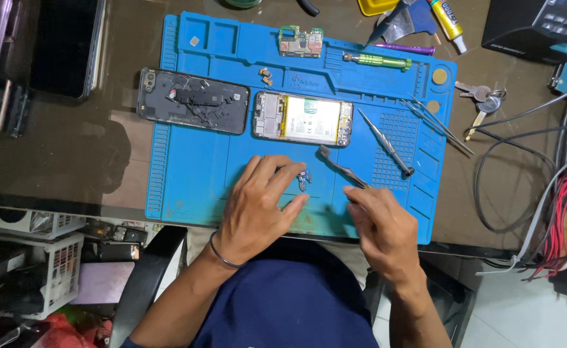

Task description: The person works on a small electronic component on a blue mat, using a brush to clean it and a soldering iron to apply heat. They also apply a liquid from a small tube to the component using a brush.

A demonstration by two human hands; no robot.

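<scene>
A work mat (pixel 187 187) fills the middle of the frame on the desk (pixel 71 148); on it, centre, lies an opened phone (pixel 303 118); left of that, overlapping the mat's left edge, a back cover (pixel 192 101); above, a circuit board (pixel 301 41); right of the board, a screwdriver (pixel 377 61); lower centre, the left hand (pixel 258 209) rests beside a small part (pixel 304 180); right of it, the right hand (pixel 383 229) holds a brush (pixel 338 166); tweezers (pixel 439 124) lie at the mat's right; keys (pixel 480 100) off it, further right.

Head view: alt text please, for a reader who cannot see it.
Two bare hands rest on a blue mat: the left hand beside a small part, the right hand holding a brush. Above lie an opened phone, a back cover, a circuit board, a screwdriver and tweezers.
</scene>
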